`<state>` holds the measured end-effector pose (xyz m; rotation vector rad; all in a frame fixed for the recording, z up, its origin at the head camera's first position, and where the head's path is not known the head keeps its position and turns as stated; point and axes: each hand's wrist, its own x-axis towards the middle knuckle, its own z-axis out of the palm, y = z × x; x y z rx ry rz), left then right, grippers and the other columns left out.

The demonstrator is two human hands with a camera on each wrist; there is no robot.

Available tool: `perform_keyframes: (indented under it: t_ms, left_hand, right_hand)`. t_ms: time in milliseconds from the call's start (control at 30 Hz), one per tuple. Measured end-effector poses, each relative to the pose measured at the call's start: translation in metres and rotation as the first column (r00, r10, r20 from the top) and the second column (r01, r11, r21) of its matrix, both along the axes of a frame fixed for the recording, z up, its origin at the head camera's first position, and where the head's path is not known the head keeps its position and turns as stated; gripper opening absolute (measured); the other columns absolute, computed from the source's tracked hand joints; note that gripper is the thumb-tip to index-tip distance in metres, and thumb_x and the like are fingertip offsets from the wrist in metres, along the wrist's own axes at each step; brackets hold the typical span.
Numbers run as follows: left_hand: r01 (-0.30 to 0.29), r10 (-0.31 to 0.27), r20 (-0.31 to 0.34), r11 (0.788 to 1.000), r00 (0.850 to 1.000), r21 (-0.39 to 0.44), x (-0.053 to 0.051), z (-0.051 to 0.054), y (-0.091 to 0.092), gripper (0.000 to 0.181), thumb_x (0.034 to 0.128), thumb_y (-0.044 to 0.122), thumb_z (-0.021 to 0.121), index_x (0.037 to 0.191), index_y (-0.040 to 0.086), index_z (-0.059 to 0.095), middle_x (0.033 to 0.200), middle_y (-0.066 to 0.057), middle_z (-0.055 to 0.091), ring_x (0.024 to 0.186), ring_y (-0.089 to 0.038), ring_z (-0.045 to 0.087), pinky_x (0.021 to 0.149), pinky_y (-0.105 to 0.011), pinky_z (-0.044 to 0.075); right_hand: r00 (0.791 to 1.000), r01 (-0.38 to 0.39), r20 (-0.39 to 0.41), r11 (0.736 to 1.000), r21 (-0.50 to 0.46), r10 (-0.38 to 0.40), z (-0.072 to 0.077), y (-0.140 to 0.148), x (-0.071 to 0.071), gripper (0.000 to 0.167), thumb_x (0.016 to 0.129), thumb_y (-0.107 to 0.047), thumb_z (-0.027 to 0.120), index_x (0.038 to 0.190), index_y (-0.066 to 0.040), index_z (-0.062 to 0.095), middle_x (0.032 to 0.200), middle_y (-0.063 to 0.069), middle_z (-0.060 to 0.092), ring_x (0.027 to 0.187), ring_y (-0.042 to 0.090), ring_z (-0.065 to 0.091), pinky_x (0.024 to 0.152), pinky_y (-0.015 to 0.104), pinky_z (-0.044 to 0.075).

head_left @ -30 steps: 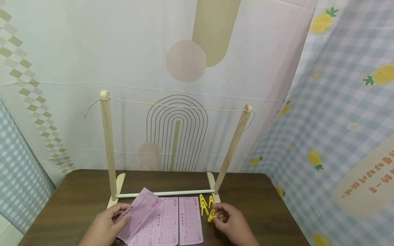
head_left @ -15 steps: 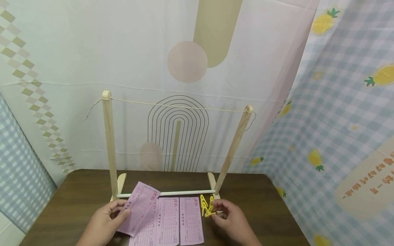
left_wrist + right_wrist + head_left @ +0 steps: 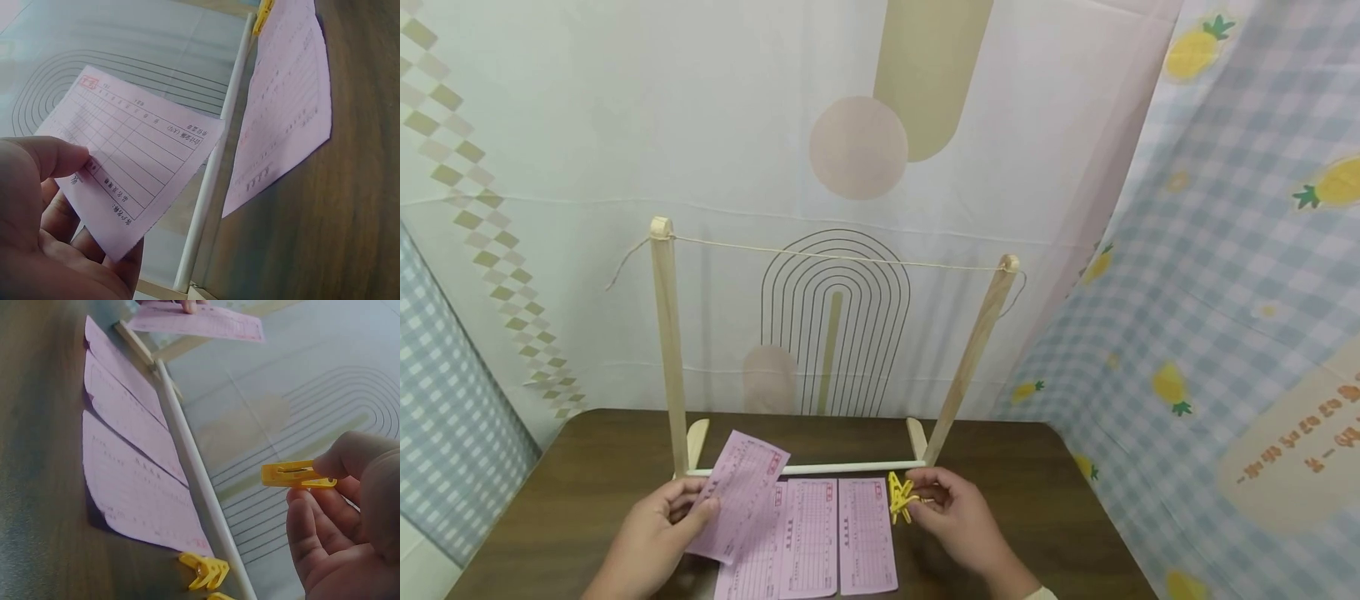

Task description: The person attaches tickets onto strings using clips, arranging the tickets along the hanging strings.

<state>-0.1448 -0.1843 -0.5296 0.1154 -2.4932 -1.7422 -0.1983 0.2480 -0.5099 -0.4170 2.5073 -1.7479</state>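
Note:
My left hand [image 3: 651,533] pinches a pink printed receipt slip [image 3: 743,492] between thumb and fingers, tilted above the table. In the left wrist view the slip [image 3: 134,156] shows its ruled lines and a red stamp box. Three more pink slips, the left one [image 3: 748,558], the middle one [image 3: 808,542] and the right one [image 3: 867,537], lie side by side below. My right hand [image 3: 962,521] pinches a yellow clothespin, seen plainly as a clothespin [image 3: 284,474] in the right wrist view, its jaws looking closed. Beneath it, other yellow clothespins [image 3: 203,570] lie on the table.
Behind the slips stands a wooden rack with a left post [image 3: 668,350], a right post [image 3: 973,362] and a white bottom rod [image 3: 850,468]. A thin string [image 3: 842,257] runs between the post tops. Printed cloth [image 3: 587,333] hangs behind the brown table [image 3: 1037,475].
The slip in my left hand has risen slightly. My right hand has lifted its clothespin a little from beside the others and turned it.

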Motion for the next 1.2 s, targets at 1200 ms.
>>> perform_keyframes:
  t_ms: [1200]
  left_hand:
    - [-0.012,0.009,-0.134,1.0,0.991,-0.018,-0.023,0.042,0.0,0.034,0.1067,0.026,0.081,0.132,0.004,0.075,0.119,-0.014,0.085,0.09,-0.002,0.076,0.076,-0.025,0.064]
  right_hand:
    - [0.975,-0.183,-0.117,0.98,0.077,0.191,0.071,-0.041,-0.018,0.037,0.102,-0.01,0.083,0.138,-0.009,0.073,0.126,0.012,0.078,0.109,0.015,0.078,0.093,0.028,0.066]
